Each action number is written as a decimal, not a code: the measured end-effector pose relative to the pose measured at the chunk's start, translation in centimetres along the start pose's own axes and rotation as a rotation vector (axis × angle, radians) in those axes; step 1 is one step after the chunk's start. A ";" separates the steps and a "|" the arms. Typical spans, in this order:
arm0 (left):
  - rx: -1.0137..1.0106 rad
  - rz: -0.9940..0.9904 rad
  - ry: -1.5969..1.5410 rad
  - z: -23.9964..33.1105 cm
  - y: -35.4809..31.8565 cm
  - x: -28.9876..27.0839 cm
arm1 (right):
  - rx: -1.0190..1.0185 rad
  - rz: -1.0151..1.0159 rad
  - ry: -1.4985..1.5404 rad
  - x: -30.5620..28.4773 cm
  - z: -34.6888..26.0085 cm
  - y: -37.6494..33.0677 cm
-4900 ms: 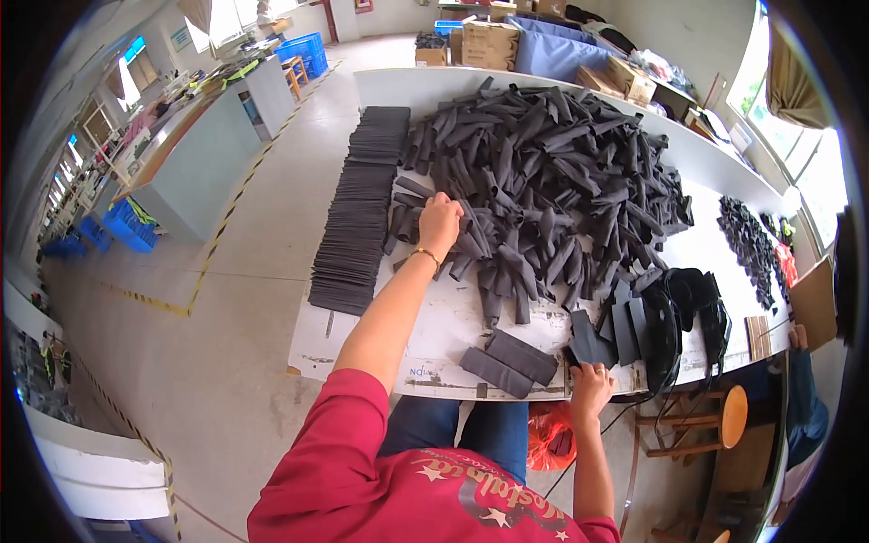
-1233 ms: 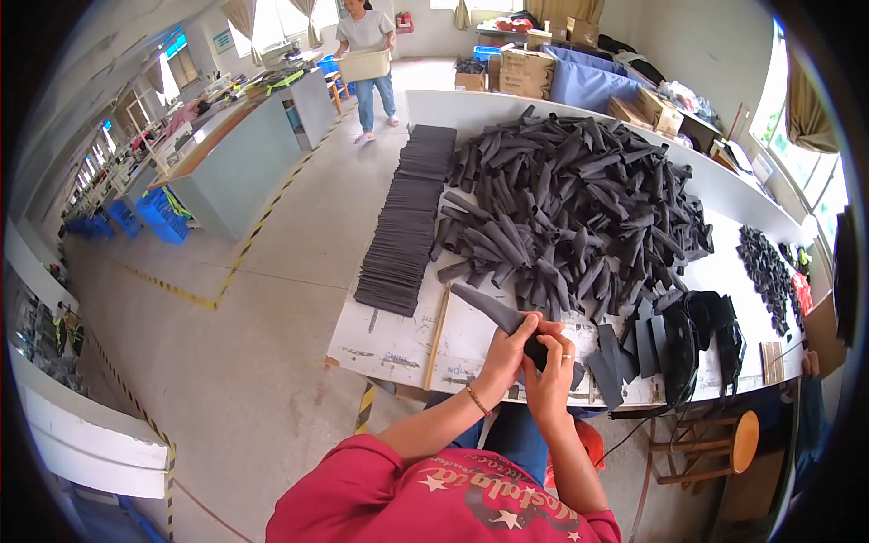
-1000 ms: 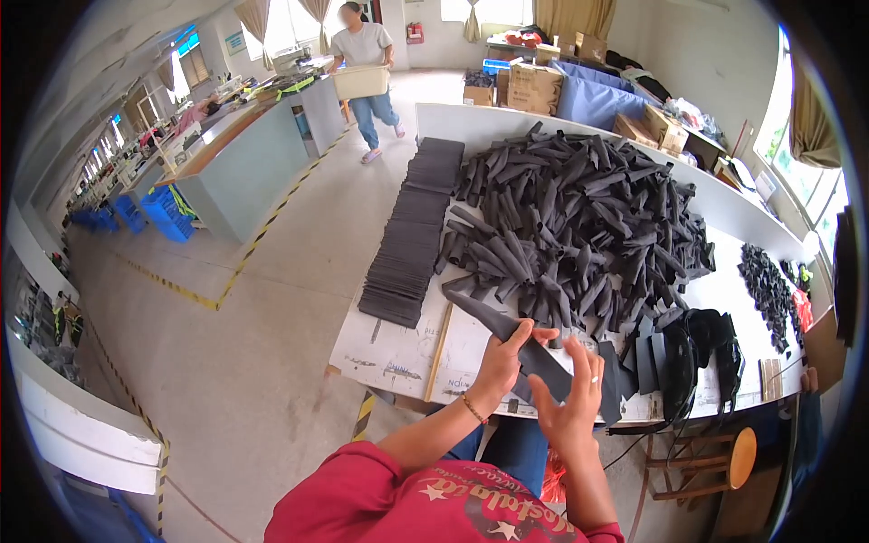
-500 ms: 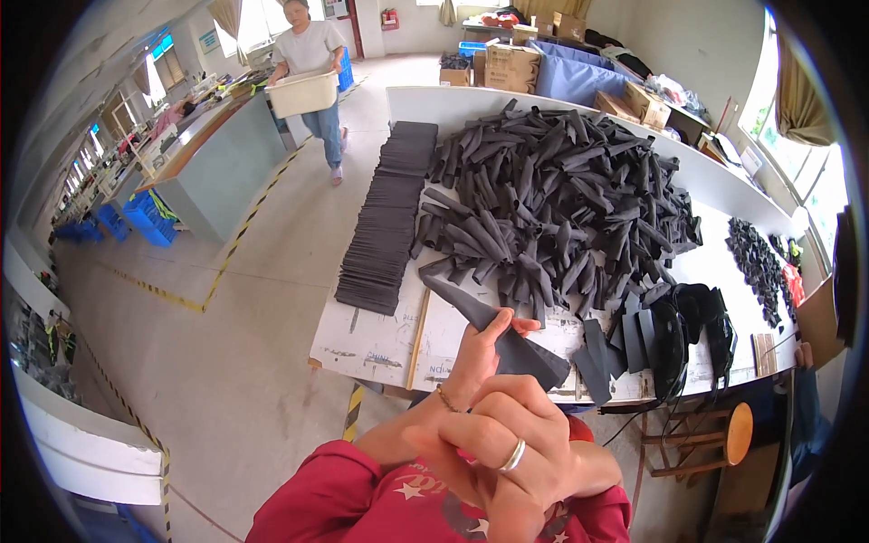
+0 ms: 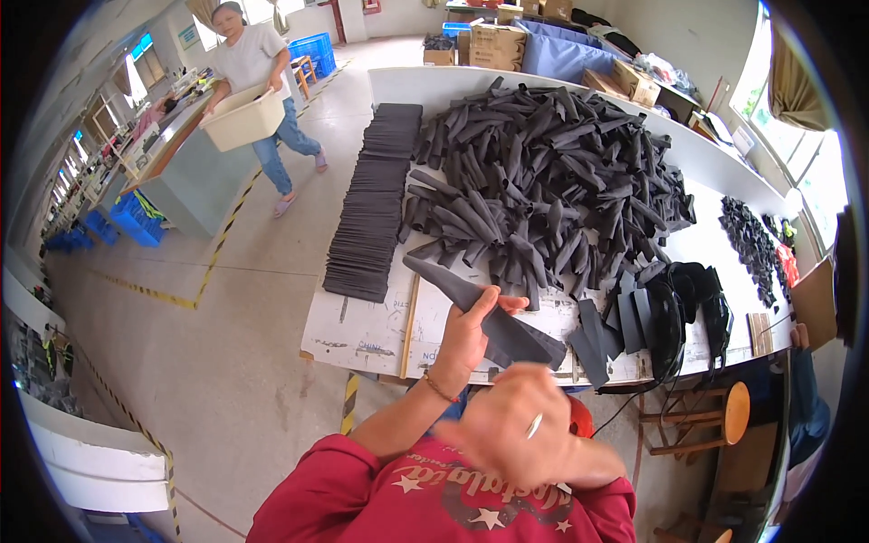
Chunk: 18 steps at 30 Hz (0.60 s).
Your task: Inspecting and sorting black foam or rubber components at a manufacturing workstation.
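Observation:
My left hand (image 5: 467, 337) is closed on a long dark grey strip of cloth-like material (image 5: 513, 338), thumb on top, above the table's front edge. The strip's narrow end points to the far left and its wider end to the near right. Close to my chest is my right hand (image 5: 525, 425), with a ring on one finger. Motion smears its fingers, so I cannot tell whether anything is in them. Beyond the strip lies a big heap of similar curled dark pieces (image 5: 552, 172). A neat stack of flat dark pieces (image 5: 369, 208) stands left of the heap.
On the white table (image 5: 358, 339), several flat dark pieces (image 5: 593, 339) lie beside shiny black bundles (image 5: 670, 321) at the right front. A wooden stool (image 5: 735, 425) stands at the lower right. In the left aisle a person (image 5: 249, 54) carries a cream tub (image 5: 244, 119).
My right hand has shifted slightly and blurs with motion. My left hand still grips the strip. The person with the tub has come nearer and further left. The view has shifted a little.

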State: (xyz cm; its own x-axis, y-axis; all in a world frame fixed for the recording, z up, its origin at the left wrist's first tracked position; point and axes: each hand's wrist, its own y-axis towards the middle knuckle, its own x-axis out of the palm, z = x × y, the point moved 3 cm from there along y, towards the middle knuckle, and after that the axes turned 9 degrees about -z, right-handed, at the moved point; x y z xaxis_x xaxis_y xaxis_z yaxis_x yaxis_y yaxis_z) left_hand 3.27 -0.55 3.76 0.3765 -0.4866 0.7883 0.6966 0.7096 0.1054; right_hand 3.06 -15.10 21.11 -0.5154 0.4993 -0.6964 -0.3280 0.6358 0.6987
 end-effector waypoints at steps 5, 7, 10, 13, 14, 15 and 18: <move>0.065 0.008 0.025 1.3 0.0 -1.0 | 0.477 -0.002 -0.028 2.5 7.4 -7.4; 0.082 0.000 0.033 1.4 0.3 -1.2 | 0.627 -0.136 -0.146 3.6 8.6 -9.2; 0.080 -0.003 0.041 0.8 0.3 -1.4 | 0.668 -0.232 -0.063 5.7 9.7 -11.3; 0.058 0.017 -0.001 0.1 0.6 -1.2 | 0.614 -0.205 -0.079 6.5 10.8 -12.9; 0.052 0.021 -0.001 0.1 0.1 -1.1 | 0.617 -0.207 -0.048 6.6 10.4 -12.9; 0.052 0.024 0.004 0.2 0.2 -1.1 | 0.607 -0.189 -0.040 6.3 10.4 -12.8; 0.097 0.020 -0.014 0.5 0.5 -0.7 | 0.564 -0.163 -0.059 5.9 10.8 -11.8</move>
State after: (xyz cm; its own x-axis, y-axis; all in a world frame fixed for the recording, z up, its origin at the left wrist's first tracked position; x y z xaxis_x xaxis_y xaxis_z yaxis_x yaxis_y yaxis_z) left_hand 3.04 0.39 3.53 0.3808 -0.4655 0.7990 0.6267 0.7652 0.1471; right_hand 12.39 -13.30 6.98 -0.4433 0.3908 -0.8067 0.0812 0.9138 0.3980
